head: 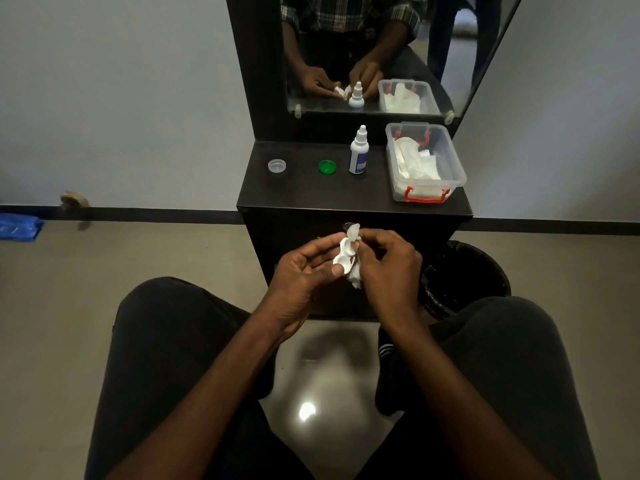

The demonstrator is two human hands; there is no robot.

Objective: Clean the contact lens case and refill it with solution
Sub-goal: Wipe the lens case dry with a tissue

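Observation:
My left hand [304,275] grips a white contact lens case [343,254] with both wells uncovered, held in front of the black cabinet. My right hand [388,265] pinches a crumpled white tissue [355,277] against the case's far well. On the cabinet top stand a white solution bottle [358,154] with its cap on, a green lens-case cap [327,167] and a clear lens-case cap [277,166].
A clear plastic box with red latches [425,162] holds tissues at the right of the black cabinet top [311,192]. A mirror [363,53] rises behind it. A black lined bin [464,275] stands on the floor to the right. My knees flank the hands.

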